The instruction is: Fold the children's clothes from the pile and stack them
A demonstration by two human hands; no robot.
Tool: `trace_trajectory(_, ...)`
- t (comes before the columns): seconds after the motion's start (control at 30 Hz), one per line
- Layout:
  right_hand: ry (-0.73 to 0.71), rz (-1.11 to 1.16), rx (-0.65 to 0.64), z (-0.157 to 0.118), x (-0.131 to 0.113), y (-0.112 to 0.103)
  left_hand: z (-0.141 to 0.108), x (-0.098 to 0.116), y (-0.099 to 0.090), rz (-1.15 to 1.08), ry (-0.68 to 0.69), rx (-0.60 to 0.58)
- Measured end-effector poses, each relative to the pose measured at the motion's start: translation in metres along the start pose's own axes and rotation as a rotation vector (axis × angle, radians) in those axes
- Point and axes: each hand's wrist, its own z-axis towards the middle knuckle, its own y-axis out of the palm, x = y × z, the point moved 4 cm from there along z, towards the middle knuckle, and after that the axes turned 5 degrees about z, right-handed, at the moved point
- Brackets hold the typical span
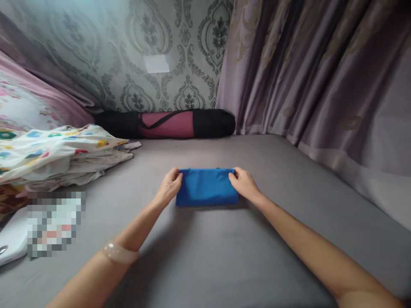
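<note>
On my feed the left hand point(170, 185) pinches the ten-o'clock corner of the folded blue cloth point(207, 188), mid-view over the grey bedsheet point(199, 256); I can't tell whether they touch. I judge the folding well along: it's already a compact rectangle, though whether any fold is left isn't clear. Its long axis runs nine to three, one long edge facing twelve. The right hand point(245, 184) pinches the two-o'clock corner.

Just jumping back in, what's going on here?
A person's left grip and right grip hold a blue cloth by its two upper corners. It is over the grey sheet; whether its lower edge touches is hard to tell. A long pink-and-black bag lies beyond, by the wall.
</note>
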Motion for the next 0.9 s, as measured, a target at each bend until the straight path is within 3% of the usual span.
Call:
trace_trajectory(0.1, 0.09, -0.174, 0.022, 0.013, 0.003, 0.019, 0.016, -0.004, 0.015, 0.177, -0.053, 0.068)
trace_trajectory(0.2, 0.14, -0.28, -0.025, 0.017, 0.003, 0.03, 0.023, -0.006, 0.026, 0.3, -0.044, 0.059)
trace_trajectory(0.37, 0.141, -0.384, -0.071, 0.02, 0.002, 0.033, 0.027, -0.008, 0.034, 0.5, 0.026, 0.047)
trace_trajectory(0.57, 0.161, -0.411, -0.054, 0.024, 0.005, 0.038, 0.028, -0.013, 0.041, 0.619, -0.019, 0.03)
trace_trajectory(0.77, 0.276, -0.331, -0.081, 0.036, 0.021, 0.036, 0.032, -0.015, 0.04, 0.614, -0.117, 0.036)
trace_trajectory(0.9, 0.253, -0.322, -0.053, 0.037, 0.017, 0.022, 0.023, -0.009, 0.025, 0.597, -0.089, 0.131)
